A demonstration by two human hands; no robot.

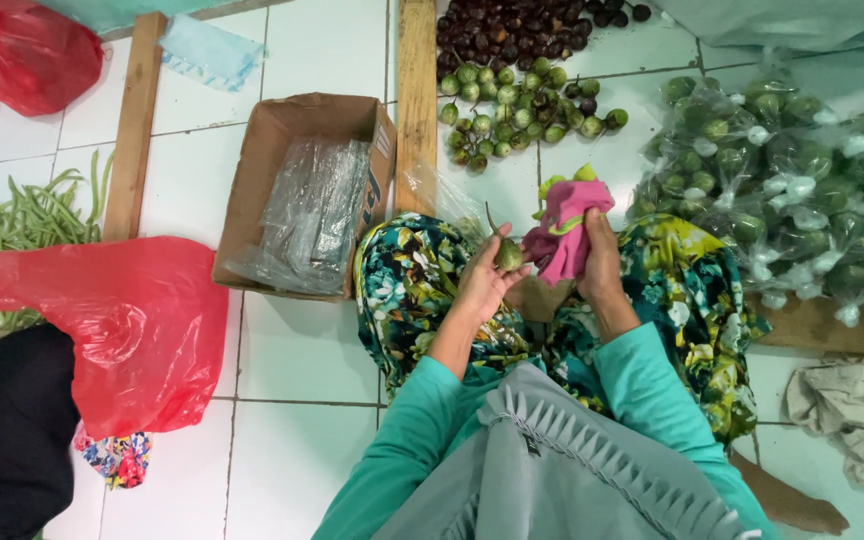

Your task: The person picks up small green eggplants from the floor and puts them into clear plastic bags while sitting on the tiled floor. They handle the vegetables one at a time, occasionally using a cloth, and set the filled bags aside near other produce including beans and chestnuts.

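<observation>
White tiled floor (302, 350). Ahead of us, a loose heap of small round green eggplants (517, 105); beyond it a pile of dark purple ones (512, 30). To our right, clear bags of green eggplants (792, 190) stacked together, a crumpled grey cloth (852, 405) nearer. An open cardboard box (282, 125) holds clear plastic bags (307, 215). Two wooden slats (135, 120) lie on the tiles. To our left, long green beans (32, 215), a red plastic bag (122, 320) just beside them, another red bag (22, 50) at the far corner.
</observation>
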